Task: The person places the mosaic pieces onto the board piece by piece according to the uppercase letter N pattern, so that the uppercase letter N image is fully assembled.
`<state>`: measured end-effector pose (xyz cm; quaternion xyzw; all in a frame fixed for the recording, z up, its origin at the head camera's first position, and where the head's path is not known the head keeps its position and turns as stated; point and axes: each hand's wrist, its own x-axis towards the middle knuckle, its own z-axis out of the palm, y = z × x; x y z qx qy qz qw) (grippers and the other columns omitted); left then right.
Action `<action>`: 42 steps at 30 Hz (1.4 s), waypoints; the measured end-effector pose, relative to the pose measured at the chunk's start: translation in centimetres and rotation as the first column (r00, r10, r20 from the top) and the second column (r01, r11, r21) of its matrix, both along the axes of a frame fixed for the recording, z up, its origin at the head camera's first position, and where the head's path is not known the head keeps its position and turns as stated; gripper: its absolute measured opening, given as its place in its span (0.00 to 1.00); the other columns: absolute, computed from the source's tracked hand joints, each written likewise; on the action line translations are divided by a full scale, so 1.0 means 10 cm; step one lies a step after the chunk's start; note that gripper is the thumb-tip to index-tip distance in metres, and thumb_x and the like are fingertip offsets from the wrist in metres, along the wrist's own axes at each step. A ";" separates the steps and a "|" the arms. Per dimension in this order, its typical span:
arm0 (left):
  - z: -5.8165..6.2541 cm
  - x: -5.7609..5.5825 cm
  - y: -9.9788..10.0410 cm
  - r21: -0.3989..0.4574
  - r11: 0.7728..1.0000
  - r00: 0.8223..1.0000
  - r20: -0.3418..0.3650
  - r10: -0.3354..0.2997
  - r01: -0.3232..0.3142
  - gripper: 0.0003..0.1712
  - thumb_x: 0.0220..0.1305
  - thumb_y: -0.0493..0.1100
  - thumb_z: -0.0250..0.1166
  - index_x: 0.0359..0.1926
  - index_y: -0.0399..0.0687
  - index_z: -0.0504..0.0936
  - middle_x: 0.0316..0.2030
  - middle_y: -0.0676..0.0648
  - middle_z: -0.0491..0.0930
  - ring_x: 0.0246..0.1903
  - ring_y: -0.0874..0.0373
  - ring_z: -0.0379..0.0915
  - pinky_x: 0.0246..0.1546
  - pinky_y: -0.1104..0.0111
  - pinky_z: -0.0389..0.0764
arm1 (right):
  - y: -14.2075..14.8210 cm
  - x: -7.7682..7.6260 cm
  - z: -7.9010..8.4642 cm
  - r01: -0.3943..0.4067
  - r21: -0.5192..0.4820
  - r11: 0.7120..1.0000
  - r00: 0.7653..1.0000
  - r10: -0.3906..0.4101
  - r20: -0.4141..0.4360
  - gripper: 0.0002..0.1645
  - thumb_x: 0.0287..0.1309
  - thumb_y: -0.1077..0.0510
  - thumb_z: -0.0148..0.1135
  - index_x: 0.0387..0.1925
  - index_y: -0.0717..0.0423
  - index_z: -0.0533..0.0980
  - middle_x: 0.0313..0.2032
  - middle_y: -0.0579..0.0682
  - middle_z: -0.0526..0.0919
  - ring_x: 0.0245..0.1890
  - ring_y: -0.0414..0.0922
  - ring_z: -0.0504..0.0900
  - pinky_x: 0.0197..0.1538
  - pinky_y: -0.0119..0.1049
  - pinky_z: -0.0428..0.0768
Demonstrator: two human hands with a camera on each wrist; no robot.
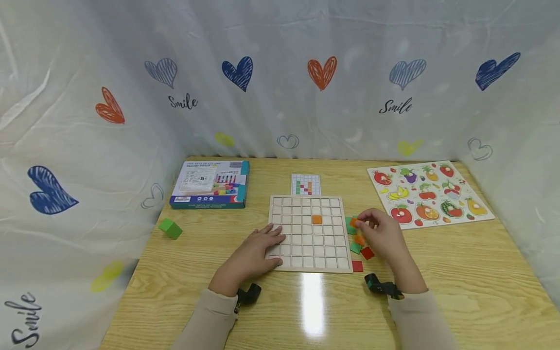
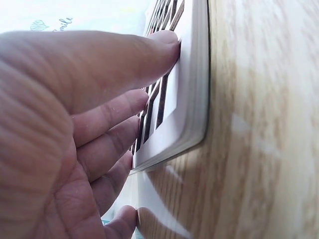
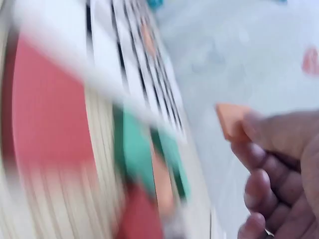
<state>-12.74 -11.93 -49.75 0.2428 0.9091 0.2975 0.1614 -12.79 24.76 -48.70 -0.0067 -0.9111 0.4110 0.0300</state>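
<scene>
A square wooden grid board lies on the table, with one orange tile set in a cell right of its middle. My left hand rests on the board's left edge, fingers stretched out and holding nothing. Beside the board's right edge, my right hand pinches an orange square tile between thumb and fingertips, raised off the table. Below and around it lie loose tiles: a green tile, another orange tile, a red tile, and a second red tile against the board's edge.
Behind the board lies a small pattern card with coloured squares. At the back left is a flat toy box, with a green block nearer. A fruit puzzle board lies to the right. A white curtain borders the table.
</scene>
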 end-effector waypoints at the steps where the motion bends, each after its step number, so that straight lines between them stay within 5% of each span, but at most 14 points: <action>1: 0.00 0.00 0.00 -0.002 1.000 1.000 0.000 0.003 -0.003 0.37 0.73 0.48 0.73 0.79 0.51 0.75 0.83 0.51 0.65 0.87 0.48 0.49 0.88 0.44 0.50 | -0.09 -0.03 0.01 -0.018 -0.022 1.000 1.000 0.018 -0.006 0.07 0.76 0.55 0.70 0.48 0.54 0.84 0.37 0.52 0.83 0.36 0.49 0.75 0.31 0.32 0.74; 6: 0.01 0.01 -0.02 -0.004 1.000 1.000 0.001 0.006 -0.006 0.37 0.73 0.47 0.73 0.79 0.51 0.75 0.83 0.50 0.65 0.87 0.47 0.49 0.87 0.43 0.51 | -0.53 -0.19 -0.05 -0.150 -0.035 0.988 0.989 0.150 0.012 0.04 0.74 0.58 0.70 0.47 0.51 0.85 0.37 0.48 0.85 0.33 0.47 0.76 0.34 0.33 0.75; 11: 0.02 0.00 -0.02 0.001 1.000 1.000 0.001 -0.010 0.010 0.37 0.73 0.47 0.73 0.79 0.49 0.75 0.83 0.49 0.65 0.87 0.46 0.49 0.88 0.43 0.50 | -0.71 -0.28 -0.14 -0.169 0.014 0.986 0.985 0.168 0.031 0.03 0.75 0.59 0.69 0.46 0.51 0.85 0.36 0.47 0.85 0.32 0.45 0.75 0.37 0.34 0.76; 42: 0.04 0.01 -0.01 -0.012 1.000 1.000 0.002 -0.011 0.011 0.37 0.74 0.48 0.72 0.80 0.50 0.74 0.83 0.50 0.64 0.87 0.48 0.48 0.88 0.45 0.50 | -0.65 -0.26 -0.24 -0.232 0.017 0.973 0.972 0.231 0.031 0.05 0.73 0.61 0.70 0.42 0.50 0.90 0.44 0.49 0.89 0.38 0.44 0.79 0.45 0.40 0.80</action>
